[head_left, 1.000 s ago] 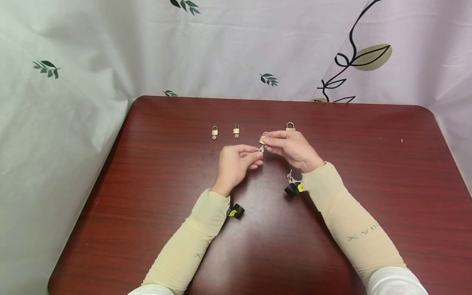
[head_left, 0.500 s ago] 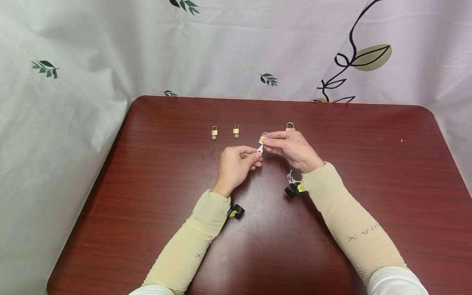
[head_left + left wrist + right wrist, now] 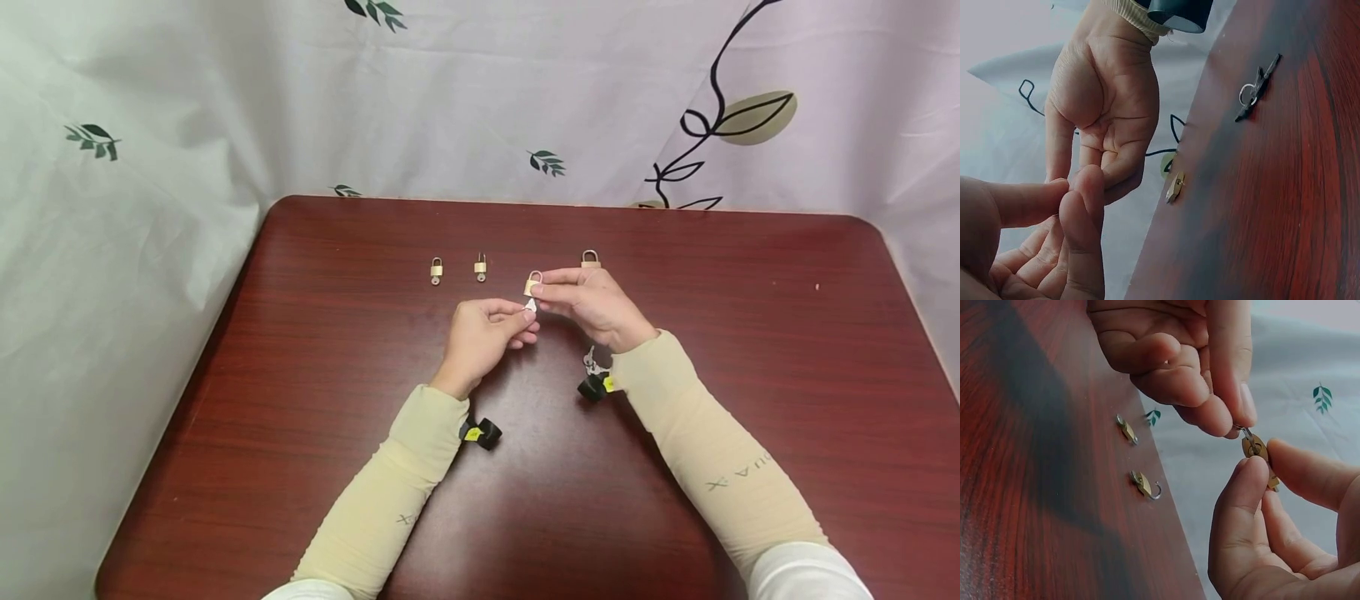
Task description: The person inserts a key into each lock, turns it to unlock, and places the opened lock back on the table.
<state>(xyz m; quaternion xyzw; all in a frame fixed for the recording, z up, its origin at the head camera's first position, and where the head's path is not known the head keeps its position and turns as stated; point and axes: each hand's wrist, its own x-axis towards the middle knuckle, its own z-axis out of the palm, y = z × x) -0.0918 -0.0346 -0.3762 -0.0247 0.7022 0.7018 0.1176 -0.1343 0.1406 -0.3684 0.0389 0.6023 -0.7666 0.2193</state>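
Wrist views are dimmer; the table (image 3: 517, 492) shows glare.

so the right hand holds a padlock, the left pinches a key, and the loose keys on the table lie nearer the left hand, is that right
Not quite: in the head view the loose keys lie nearer the right hand. The right hand does hold a padlock, and the left hand does pinch a key.

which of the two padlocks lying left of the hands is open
The right padlock: its shackle has a free end, while the left padlock looks closed.
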